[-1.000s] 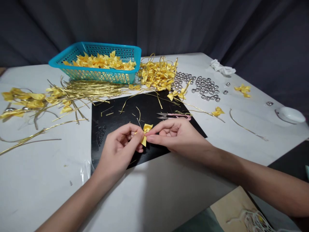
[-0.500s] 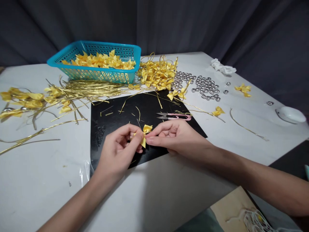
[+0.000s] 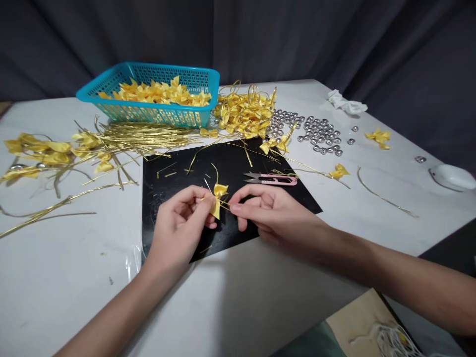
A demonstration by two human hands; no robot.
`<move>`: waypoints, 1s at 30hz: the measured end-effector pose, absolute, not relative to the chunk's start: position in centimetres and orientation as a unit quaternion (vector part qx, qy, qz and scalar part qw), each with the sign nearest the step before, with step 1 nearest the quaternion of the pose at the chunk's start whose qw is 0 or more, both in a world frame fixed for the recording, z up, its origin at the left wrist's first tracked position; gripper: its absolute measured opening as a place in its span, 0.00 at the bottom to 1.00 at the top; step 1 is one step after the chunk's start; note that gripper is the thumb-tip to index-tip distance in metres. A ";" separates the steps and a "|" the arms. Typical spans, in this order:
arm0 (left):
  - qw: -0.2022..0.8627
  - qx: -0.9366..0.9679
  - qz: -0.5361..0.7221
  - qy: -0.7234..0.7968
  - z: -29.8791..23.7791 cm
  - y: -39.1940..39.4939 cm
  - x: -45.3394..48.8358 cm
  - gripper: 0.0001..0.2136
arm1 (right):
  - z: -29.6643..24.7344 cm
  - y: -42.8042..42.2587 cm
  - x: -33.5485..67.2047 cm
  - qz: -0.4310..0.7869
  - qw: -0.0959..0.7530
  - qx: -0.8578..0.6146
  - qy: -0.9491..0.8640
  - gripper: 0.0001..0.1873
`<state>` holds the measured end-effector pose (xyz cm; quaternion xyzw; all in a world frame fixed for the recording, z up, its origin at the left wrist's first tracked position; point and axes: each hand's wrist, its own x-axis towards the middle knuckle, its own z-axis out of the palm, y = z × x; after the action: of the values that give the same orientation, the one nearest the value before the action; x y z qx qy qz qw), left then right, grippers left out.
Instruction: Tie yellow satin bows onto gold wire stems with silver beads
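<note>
Between the thumb and fingers of my left hand (image 3: 188, 213) is a yellow ribbon bow (image 3: 220, 190), its free half sticking out to the right. My right hand (image 3: 266, 208) pinches the end of a thin gold cord (image 3: 224, 203) that runs out from the bow. Part of the bow is hidden behind my left fingers. Both hands are above a black mat (image 3: 169, 178) strewn with short gold cord scraps. Pink-handled thread snips (image 3: 273, 179) lie on the mat just beyond my right hand.
A blue basket (image 3: 148, 109) of yellow bows stands at the back left, with a bundle of gold cords (image 3: 145, 136) before it. Finished-looking bows with cords (image 3: 247, 114) are heaped beside it. Silver beads (image 3: 320, 133) and a white dish (image 3: 451, 177) lie to the right.
My right hand has drawn slightly right, away from the bow, and a length of gold cord now shows between them. The left hand has shifted a little left and up with the bow.
</note>
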<state>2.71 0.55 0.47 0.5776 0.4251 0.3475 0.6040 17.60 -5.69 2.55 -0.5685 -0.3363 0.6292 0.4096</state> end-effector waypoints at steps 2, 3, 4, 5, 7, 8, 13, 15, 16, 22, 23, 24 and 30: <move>0.604 0.577 0.350 0.424 0.5 0.5 2.8 0.07 | 2.4 -5.8 17.3 0.563 0.412 -0.602 -0.389 0.08; 0.603 0.579 0.350 0.423 0.5 0.5 2.8 0.07 | 2.4 -5.9 17.2 0.534 0.410 -0.611 -0.416 0.07; 0.602 0.582 0.349 0.421 0.6 0.4 2.8 0.07 | 2.3 -6.0 17.1 0.504 0.408 -0.614 -0.451 0.06; 0.600 0.587 0.346 0.419 0.6 0.4 2.8 0.07 | 2.1 -6.1 17.1 0.467 0.405 -0.610 -0.496 0.06; 0.598 0.598 0.339 0.412 0.6 0.3 2.8 0.07 | 1.8 -6.3 17.2 0.369 0.396 -0.582 -0.607 0.06; 0.596 0.602 0.337 0.410 0.6 0.3 2.8 0.07 | 1.7 -6.4 17.3 0.317 0.387 -0.562 -0.659 0.07; 0.580 0.620 0.332 0.411 0.7 0.4 2.7 0.07 | 1.2 -6.5 17.7 0.216 0.352 -0.512 -0.753 0.10; 0.573 0.623 0.332 0.415 0.7 0.4 2.7 0.07 | 1.1 -6.6 17.6 0.224 0.366 -0.516 -0.742 0.09; 0.570 0.624 0.334 0.418 0.8 0.4 2.7 0.07 | 1.2 -6.6 17.6 0.239 0.375 -0.521 -0.728 0.08; 0.552 0.652 0.319 0.410 1.0 0.1 2.9 0.07 | 2.1 -6.3 17.2 0.427 0.452 -0.612 -0.489 0.05; 0.548 0.660 0.316 0.406 1.0 0.0 2.9 0.07 | 2.4 -6.2 17.3 0.440 0.468 -0.618 -0.453 0.07; 0.544 0.668 0.311 0.401 1.0 -0.1 2.9 0.07 | 2.7 -6.0 17.4 0.450 0.478 -0.621 -0.428 0.08; 0.539 0.704 0.274 0.373 1.1 -0.3 2.8 0.06 | 3.3 -5.4 18.2 0.507 0.457 -0.602 -0.414 0.09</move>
<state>2.83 -0.28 1.08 0.7036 0.3735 0.2740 0.5388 18.19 -5.42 3.33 -0.6019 -0.4144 0.5070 0.4571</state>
